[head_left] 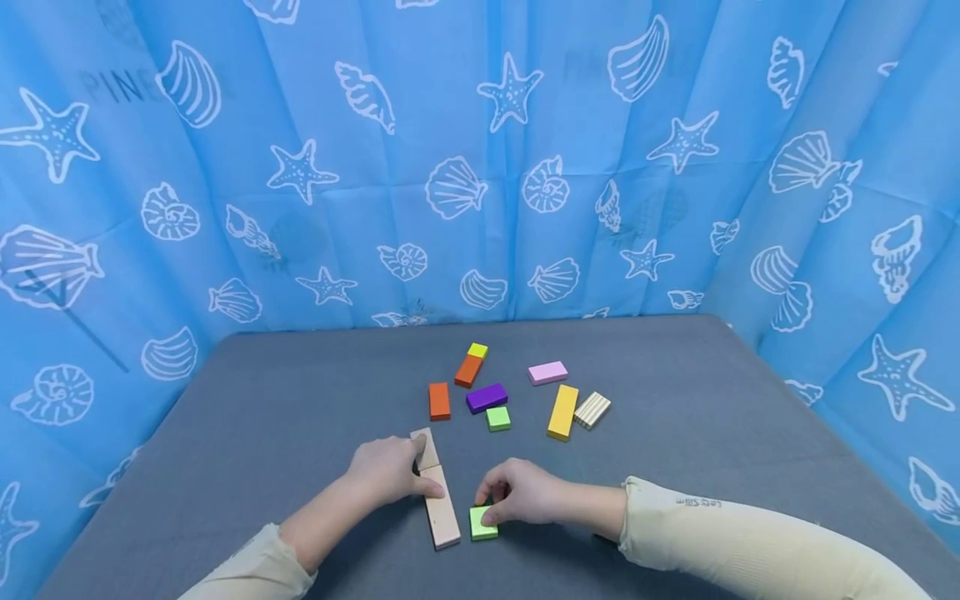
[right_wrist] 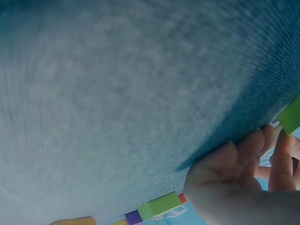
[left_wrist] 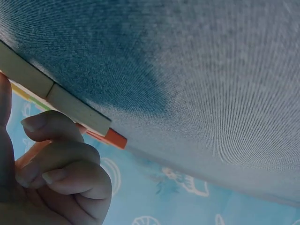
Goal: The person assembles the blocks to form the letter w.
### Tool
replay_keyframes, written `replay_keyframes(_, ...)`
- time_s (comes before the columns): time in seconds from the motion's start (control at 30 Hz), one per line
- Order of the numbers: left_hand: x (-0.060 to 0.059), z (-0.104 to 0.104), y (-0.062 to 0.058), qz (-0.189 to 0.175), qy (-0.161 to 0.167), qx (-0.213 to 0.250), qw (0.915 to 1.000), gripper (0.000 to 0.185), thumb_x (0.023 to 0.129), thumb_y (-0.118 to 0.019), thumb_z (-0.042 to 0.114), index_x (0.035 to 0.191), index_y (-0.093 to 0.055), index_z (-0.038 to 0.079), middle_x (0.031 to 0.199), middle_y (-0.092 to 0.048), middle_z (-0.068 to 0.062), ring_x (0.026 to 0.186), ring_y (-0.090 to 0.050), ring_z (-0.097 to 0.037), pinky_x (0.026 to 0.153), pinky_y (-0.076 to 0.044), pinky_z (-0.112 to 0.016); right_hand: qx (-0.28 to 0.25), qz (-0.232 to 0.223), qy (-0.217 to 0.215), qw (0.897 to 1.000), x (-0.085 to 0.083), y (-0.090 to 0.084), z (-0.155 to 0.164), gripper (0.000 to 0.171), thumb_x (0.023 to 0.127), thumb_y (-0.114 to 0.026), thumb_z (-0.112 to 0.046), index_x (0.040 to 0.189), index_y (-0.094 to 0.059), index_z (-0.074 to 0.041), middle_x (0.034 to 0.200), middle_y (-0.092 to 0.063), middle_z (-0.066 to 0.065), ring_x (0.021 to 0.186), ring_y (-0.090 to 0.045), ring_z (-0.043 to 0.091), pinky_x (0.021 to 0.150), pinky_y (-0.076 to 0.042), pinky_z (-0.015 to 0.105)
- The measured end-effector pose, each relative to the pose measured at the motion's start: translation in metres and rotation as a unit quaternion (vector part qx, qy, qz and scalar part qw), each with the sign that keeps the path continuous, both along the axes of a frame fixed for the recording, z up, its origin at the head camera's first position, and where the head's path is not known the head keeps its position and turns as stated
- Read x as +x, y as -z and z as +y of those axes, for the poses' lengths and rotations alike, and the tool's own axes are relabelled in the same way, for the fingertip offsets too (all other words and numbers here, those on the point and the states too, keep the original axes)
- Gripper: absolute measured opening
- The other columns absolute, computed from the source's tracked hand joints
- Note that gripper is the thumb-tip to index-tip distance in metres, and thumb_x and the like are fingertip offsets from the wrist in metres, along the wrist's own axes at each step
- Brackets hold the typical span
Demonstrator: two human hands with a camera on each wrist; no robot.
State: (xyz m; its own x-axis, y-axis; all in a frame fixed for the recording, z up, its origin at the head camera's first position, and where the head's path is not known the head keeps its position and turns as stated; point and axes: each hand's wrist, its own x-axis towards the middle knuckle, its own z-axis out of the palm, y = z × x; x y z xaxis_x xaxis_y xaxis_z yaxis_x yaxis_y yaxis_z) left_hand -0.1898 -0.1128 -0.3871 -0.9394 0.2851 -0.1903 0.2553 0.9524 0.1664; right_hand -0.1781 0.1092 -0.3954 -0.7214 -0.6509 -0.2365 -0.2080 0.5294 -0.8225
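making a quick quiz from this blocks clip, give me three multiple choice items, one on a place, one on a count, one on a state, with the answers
1. Where does the green block by the right hand lie?
A. just right of the near plain wooden block
B. on top of the yellow block
C. against the curtain

2. How many orange blocks lie on the table?
A. none
B. two
C. five

3. What is the left hand doing?
A. hanging in the air over the purple block
B. resting on the plain wooden blocks
C. holding the pink block

Answers: 1 A, the head view shows the green block beside the near wooden block's right edge. 2 B, one orange block lies left of the purple one and another behind it. 3 B, its fingers lie over the place where the two wooden blocks meet.
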Motion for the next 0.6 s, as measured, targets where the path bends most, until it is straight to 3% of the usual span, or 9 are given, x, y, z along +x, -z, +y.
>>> replay_keyframes(0.1,-0.001,-0.001,0.001,-0.004,-0.003,-0.002,1.0000,0.079,0.070,-0.079,0.059,0.128,-0.062,0.008,0.081,-0.063,-0.003,0.066,-0.054,-0.017,0.059,-0.047,-0.039,0.003,-0.001,0.003,1.000,0.001,0.000,-0.001,0.006,0.082,-0.075,-0.002,0.087,-0.072,-0.005,0.068,-0.053,-0.004,0.064,-0.045,0.010,0.057,-0.034,0.023)
replay_keyframes(0.6,0.000,0.000,0.001,-0.004,-0.001,-0.001,1.0000,0.077,0.071,-0.079,0.057,0.126,-0.062,0.007,0.073,-0.058,-0.002,0.064,-0.051,-0.017,0.057,-0.044,-0.038,0.034,0.021,-0.035,0.999,0.011,-0.003,-0.005,0.007,0.081,-0.079,-0.010,0.086,-0.074,-0.011,0.077,-0.054,-0.005,0.073,-0.046,0.006,0.067,-0.032,0.028)
